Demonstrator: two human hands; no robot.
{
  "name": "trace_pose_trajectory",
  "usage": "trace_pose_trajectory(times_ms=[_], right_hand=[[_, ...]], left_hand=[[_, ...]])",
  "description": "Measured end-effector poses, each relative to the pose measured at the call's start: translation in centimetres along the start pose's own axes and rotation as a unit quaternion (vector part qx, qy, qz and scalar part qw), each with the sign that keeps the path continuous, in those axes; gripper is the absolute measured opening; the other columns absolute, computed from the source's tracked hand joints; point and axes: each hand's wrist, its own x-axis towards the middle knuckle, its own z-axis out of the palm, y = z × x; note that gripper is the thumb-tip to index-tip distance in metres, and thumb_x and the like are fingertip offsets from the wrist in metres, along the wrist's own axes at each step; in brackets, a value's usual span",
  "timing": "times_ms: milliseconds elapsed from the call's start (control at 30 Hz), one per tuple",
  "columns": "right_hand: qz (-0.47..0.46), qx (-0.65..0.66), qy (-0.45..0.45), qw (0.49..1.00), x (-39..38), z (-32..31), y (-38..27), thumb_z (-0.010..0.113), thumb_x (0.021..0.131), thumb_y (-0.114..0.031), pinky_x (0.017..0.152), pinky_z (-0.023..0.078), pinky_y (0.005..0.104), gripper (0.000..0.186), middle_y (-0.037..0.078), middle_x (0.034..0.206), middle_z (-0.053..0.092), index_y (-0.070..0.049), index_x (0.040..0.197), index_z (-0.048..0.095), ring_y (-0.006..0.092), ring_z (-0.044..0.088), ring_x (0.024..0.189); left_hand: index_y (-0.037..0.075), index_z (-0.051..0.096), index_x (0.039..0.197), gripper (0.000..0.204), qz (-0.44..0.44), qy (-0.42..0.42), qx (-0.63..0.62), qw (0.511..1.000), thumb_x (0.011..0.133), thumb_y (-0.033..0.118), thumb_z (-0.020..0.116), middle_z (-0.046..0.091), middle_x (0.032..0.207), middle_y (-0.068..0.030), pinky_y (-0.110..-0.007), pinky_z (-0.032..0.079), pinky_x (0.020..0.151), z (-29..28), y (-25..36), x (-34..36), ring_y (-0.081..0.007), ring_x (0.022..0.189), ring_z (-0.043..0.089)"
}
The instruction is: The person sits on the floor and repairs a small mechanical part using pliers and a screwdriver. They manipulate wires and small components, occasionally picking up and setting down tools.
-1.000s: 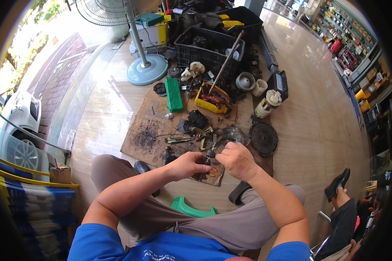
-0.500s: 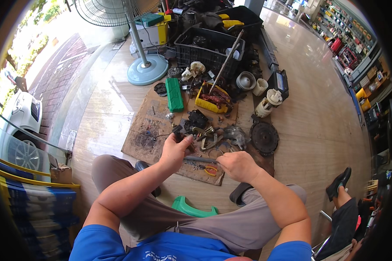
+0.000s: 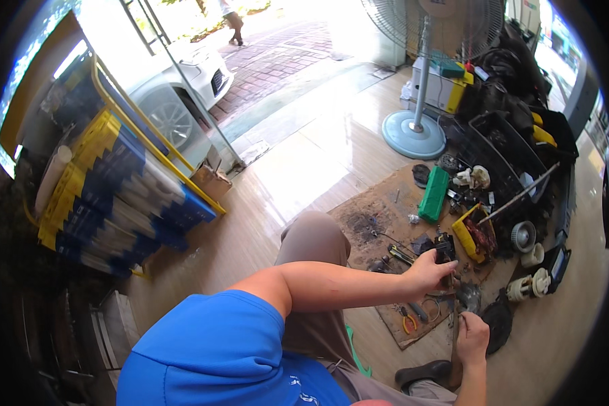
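Over the cardboard, my left hand (image 3: pixel 427 274) is closed on a small black part, its thumb stretched out; the fingers mostly hide what it grips. That part blends into a black plastic component (image 3: pixel 445 242) just beyond it. Lower and to the right, my right hand (image 3: pixel 474 337) is closed round a long dark rod (image 3: pixel 456 328) standing along the cardboard's right edge. Orange-handled pliers (image 3: pixel 408 321) and a dark tool handle (image 3: pixel 419 312) lie between my hands and my knee. A green-handled tool (image 3: pixel 400 255) is left of my left hand.
The cardboard (image 3: pixel 358 223) carries a green box (image 3: pixel 434 194) and a yellow tray (image 3: pixel 470 237) of dark reddish bits. A standing fan's base (image 3: pixel 413 134) and a black crate (image 3: pixel 507 145) stand beyond. White pump-like units (image 3: pixel 529 285) are at right; blue-and-yellow boxes fill a rack (image 3: pixel 115 196) at left.
The head view has swung left, so the cardboard and both hands appear further right. The rod in my right hand has turned from lying crosswise to pointing up and down the picture.
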Motion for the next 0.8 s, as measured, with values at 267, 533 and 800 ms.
trace_pose_trajectory(times_ms=[267, 533, 800], right_hand=[[0.009, 0.009, 0.001, 1.0, 0.4, -0.2, -0.3, 0.062, 0.091, -0.003, 0.075, 0.053, 0.0452, 0.01, 0.023, 0.091, 0.068, 0.002, 0.098, 0.068, 0.0422, 0.067, 0.086], [0.1, -0.081, -0.086, 0.988, -2.0, -1.7, 5.8, 0.066, 0.088, -0.005, 0.074, 0.053, 0.0451, 0.011, 0.021, 0.09, 0.07, -0.002, 0.098, 0.071, 0.0411, 0.068, 0.085], [0.194, -0.121, -0.127, 0.965, -5.3, -2.5, 9.8, 0.07, 0.088, -0.01, 0.08, 0.054, 0.0463, 0.013, 0.02, 0.093, 0.072, -0.005, 0.099, 0.075, 0.0404, 0.069, 0.09]], left_hand=[[0.007, 0.051, 0.118, 0.021, 0.019, -0.001, -0.019, 1.0, 0.103, 0.016, 0.063, 0.063, 0.103, -0.0055, -0.04, 0.062, 0.078, 0.1, 0.7, 0.9, -0.0199, 0.093, 0.069], [0.008, 0.05, 0.12, 0.023, 0.023, 0.007, -0.031, 0.999, 0.103, 0.014, 0.063, 0.063, 0.105, -0.0057, -0.041, 0.061, 0.073, -1.1, 1.7, 0.8, -0.0193, 0.095, 0.068], [0.008, 0.053, 0.115, 0.017, 0.026, -0.014, 0.027, 0.999, 0.102, 0.013, 0.063, 0.066, 0.103, -0.004, -0.039, 0.062, 0.076, -1.3, 0.5, 0.0, -0.0182, 0.096, 0.069]])
